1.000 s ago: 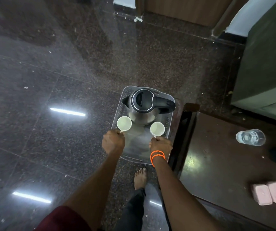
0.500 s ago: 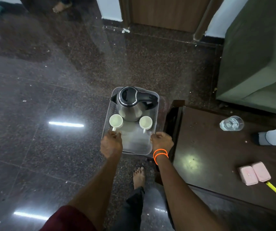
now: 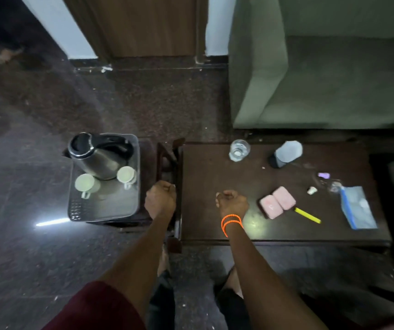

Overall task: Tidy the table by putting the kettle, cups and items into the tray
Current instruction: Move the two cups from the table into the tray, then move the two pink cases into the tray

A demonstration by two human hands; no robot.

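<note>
A grey tray (image 3: 103, 210) rests on a low dark stand left of the dark table (image 3: 274, 232). Inside it stand a steel kettle (image 3: 96, 158) with a black lid and handle, and two white cups (image 3: 85, 183) (image 3: 126, 175) in front of the kettle. My left hand (image 3: 160, 198) hovers as a fist between the tray and the table's left end, holding nothing. Over the table's left part, my right hand (image 3: 233, 202), with orange bands on the wrist, is also curled shut and empty. Neither hand touches the tray.
On the table lie a water glass (image 3: 239, 150), a grey and black object (image 3: 285, 153), two pink boxes (image 3: 277, 204), a yellow pen (image 3: 308, 215), a blue packet (image 3: 358, 208) and small bits. A green sofa (image 3: 322, 67) stands behind. My bare feet are on the floor below.
Both hands carried the tray a second ago; now it sits on the low stand and both hands have let go and moved right. The view has swung right toward the table.
</note>
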